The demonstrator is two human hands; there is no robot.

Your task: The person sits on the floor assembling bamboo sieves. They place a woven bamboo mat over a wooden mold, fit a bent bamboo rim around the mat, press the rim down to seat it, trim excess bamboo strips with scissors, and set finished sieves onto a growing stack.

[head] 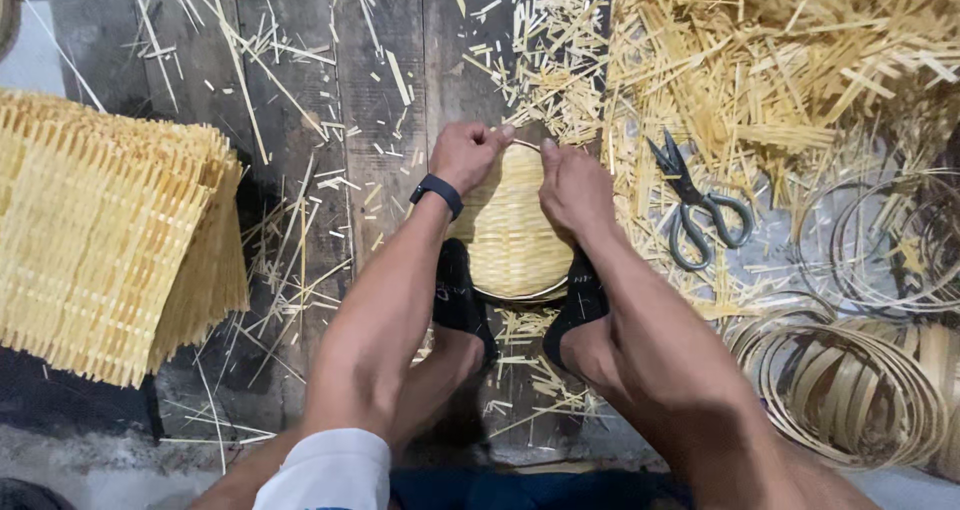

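Note:
A small round woven bamboo basket (510,235) lies on the dark wooden boards, braced between two feet in black socks. My left hand (465,155) pinches the far rim of the basket at its upper left. On the same rim, my right hand (572,188) grips just to the right, its thumb close to the left hand's fingers. A black band sits on my left wrist. A thin hoop runs around the basket's rim.
A stack of woven bamboo mats (105,240) lies at the left. Black scissors (697,205) rest to the right of the basket. Bamboo offcuts (780,50) are heaped at the upper right. Coiled bamboo hoops (850,380) lie at the lower right.

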